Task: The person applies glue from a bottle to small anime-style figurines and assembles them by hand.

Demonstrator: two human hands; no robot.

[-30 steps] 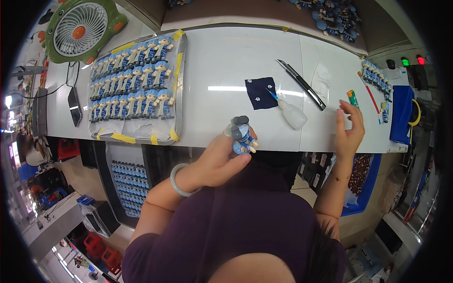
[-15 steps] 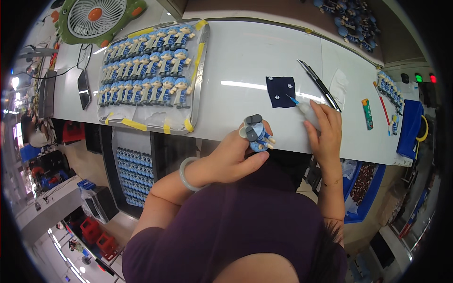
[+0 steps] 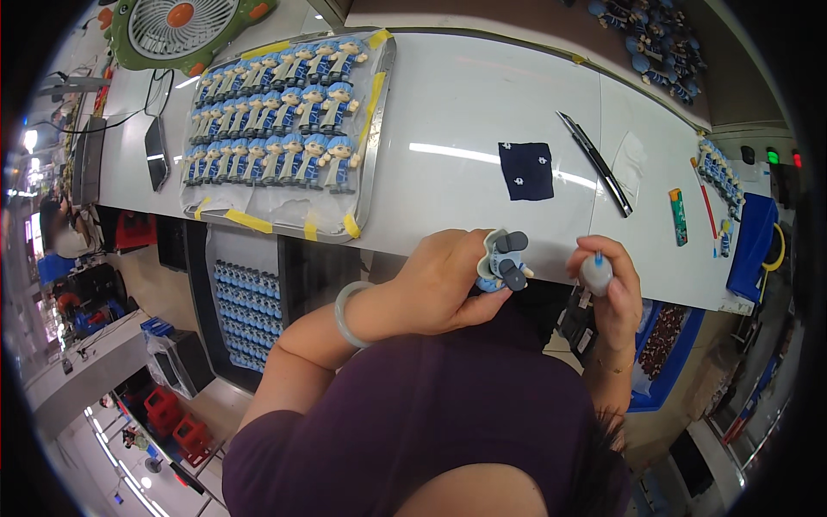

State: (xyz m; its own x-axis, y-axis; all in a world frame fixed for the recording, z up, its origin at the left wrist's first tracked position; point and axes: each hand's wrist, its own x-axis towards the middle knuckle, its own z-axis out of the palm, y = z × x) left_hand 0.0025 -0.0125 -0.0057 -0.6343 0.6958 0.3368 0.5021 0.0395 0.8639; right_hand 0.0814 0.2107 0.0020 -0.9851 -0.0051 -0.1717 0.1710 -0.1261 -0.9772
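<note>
In my left hand (image 3: 448,280) is a small blue-haired figurine (image 3: 502,261), its dark grey soles turned up toward me. My fingers close around its body and partly hide it. To its right, my right hand (image 3: 613,289) grips a small whitish squeeze bottle (image 3: 595,273) with a blue tip, held upright just off the table's front edge. Beyond both hands a dark navy cloth (image 3: 526,171) with small white motifs lies flat on the white table (image 3: 448,103).
A tray (image 3: 376,129) edged with yellow tape holds rows of similar figurines at left. Tweezers (image 3: 594,164), a green tube-like item (image 3: 679,217) and a red stick (image 3: 704,196) lie on the right. A green fan (image 3: 177,34) stands at back left; a blue bin (image 3: 668,379) sits below right.
My right hand has drawn back from the cloth toward me, turning the bottle from sideways to tip-up. My left hand has shifted slightly right, and the figurine's soles face me more.
</note>
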